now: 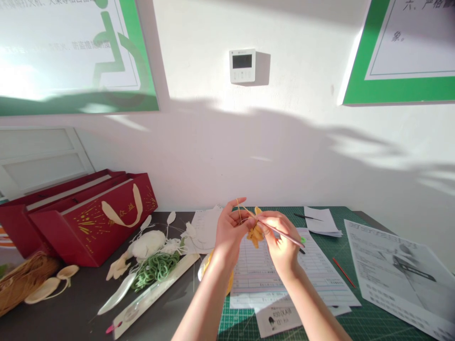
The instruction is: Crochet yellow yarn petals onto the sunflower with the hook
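My left hand (230, 229) pinches a small yellow crochet piece (255, 237) between thumb and fingers. A strand of yellow yarn (243, 206) runs over its raised index finger. In my right hand (280, 239) is a slim brownish crochet hook (287, 236), slanting down to the right, its tip end at the yellow piece. The fingertips of both hands meet at the piece, so the hook's tip is hidden. Partly behind my left forearm sits a yellow yarn ball (228, 284).
Written sheets (261, 279) lie on a green cutting mat (320, 244). A black pen (308, 217), a red stick (343, 272) and a printed page (401, 279) are rightward. Leftward are green cord (156, 270), white yarn (148, 244), a ruler (159, 293) and red bags (95, 222).
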`<action>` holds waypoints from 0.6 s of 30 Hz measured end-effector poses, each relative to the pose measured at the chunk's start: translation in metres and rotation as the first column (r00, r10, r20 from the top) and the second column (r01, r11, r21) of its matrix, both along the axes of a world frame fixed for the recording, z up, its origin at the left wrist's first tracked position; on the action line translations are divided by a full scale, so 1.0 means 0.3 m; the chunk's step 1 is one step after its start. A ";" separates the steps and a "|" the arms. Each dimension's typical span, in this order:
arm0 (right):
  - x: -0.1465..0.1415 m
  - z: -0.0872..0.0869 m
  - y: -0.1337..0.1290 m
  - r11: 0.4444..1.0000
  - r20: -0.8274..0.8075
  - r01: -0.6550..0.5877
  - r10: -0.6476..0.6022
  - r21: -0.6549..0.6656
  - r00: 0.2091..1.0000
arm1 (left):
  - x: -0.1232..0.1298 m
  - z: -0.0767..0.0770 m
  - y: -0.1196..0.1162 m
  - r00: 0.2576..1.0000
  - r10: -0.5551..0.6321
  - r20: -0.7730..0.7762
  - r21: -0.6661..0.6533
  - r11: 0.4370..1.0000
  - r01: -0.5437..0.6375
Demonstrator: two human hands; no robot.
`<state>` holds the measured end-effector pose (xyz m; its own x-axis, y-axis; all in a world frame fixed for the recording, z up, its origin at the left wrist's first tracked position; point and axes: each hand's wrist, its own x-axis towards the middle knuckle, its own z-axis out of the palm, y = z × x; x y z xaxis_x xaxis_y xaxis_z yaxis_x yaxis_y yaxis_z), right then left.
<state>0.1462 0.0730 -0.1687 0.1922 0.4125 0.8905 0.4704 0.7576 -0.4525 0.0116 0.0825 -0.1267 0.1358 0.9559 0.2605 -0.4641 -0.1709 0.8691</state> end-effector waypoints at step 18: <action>-0.029 -0.001 0.030 0.944 -0.514 -0.323 0.249 -0.058 0.821 | 0.024 -0.013 -0.007 0.974 -0.131 0.183 -0.096 0.984 0.151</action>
